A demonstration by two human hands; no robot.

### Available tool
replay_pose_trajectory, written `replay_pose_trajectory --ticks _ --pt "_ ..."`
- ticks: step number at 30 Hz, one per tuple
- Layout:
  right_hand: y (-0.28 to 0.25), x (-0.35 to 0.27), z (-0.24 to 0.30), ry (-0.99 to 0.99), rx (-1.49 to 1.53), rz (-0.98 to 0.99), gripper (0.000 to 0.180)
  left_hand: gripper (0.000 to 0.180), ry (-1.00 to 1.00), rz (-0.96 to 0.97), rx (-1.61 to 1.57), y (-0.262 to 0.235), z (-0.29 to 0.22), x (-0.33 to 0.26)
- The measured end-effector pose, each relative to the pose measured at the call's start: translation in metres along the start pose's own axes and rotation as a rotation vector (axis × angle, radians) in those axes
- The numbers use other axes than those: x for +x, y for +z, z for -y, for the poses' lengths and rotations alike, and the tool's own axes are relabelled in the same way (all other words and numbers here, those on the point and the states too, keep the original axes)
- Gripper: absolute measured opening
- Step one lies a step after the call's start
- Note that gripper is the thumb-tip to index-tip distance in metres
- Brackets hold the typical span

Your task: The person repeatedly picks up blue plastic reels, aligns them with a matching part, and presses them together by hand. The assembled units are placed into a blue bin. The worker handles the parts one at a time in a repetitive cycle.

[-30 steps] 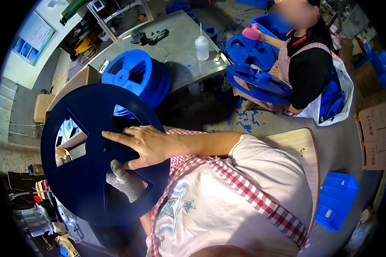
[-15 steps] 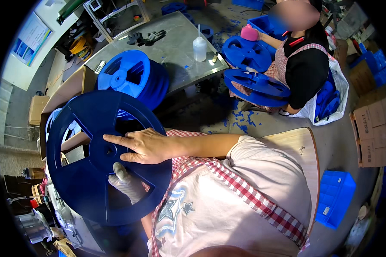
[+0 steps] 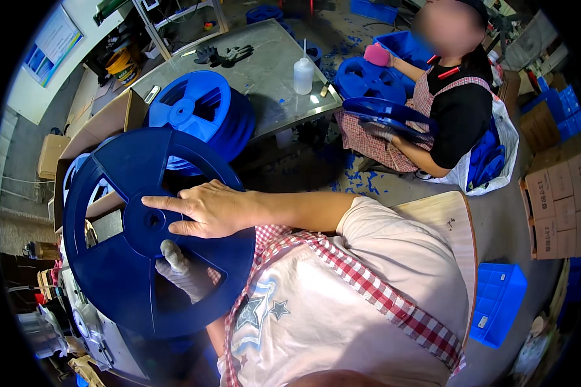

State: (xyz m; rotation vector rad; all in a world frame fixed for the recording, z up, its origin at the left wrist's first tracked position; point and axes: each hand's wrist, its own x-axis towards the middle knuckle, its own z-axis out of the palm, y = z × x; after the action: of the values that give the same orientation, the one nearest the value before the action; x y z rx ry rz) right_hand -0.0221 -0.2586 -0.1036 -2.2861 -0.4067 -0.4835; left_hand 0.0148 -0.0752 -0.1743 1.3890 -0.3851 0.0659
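While the head view looks down on it, a dark blue reel is held before the person's checked apron, its broad face toward the camera. Pale-gloved, the left hand comes from behind into the reel's lower opening and clasps it, the thumb against the edge beside the hub; how its other fingers sit is hidden. The bare right hand lies on the reel's right side, index finger and thumb stretched over the hub; whether its remaining fingers grip anything, I cannot tell.

Just beyond the reel is a stack of blue reels, partly covered by it, and to its upper left an open cardboard box. Farther past the reel, a metal table bears a squeeze bottle and dark gloves. Well to the reel's upper right, a co-worker holds another blue reel; well to its right lies a blue bin.
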Motion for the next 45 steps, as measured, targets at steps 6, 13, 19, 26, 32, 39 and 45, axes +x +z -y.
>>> replay_pose_trajectory --ticks 6,13,19,26,32,39,45 --pt "-0.004 0.02 0.001 0.045 0.012 0.19 0.062 0.043 -0.02 -0.051 -0.001 -0.027 -0.006 -0.004" --pt "0.016 0.079 0.014 0.007 0.035 0.503 0.054 0.047 0.041 -0.07 -0.042 -0.099 -0.041 -0.007" --pt "0.097 0.187 0.043 -0.257 -0.102 0.714 0.058 0.057 0.055 -0.256 -0.154 -0.211 -0.055 -0.023" --pt "0.25 0.328 0.108 -0.522 -0.04 0.774 0.065 0.037 0.063 -0.367 -0.387 -0.396 -0.087 -0.006" --pt "0.363 0.393 0.166 -0.557 -0.317 0.704 0.061 0.039 0.137 -0.353 -0.344 -0.494 -0.088 -0.004" --pt "0.378 0.395 0.186 -0.602 -0.363 0.747 0.058 0.041 0.06 -0.238 -0.458 -0.488 -0.091 -0.017" --pt "0.348 0.369 0.206 -0.486 -0.571 0.688 0.053 0.043 0.029 -0.54 -0.022 -0.443 -0.11 -0.038"
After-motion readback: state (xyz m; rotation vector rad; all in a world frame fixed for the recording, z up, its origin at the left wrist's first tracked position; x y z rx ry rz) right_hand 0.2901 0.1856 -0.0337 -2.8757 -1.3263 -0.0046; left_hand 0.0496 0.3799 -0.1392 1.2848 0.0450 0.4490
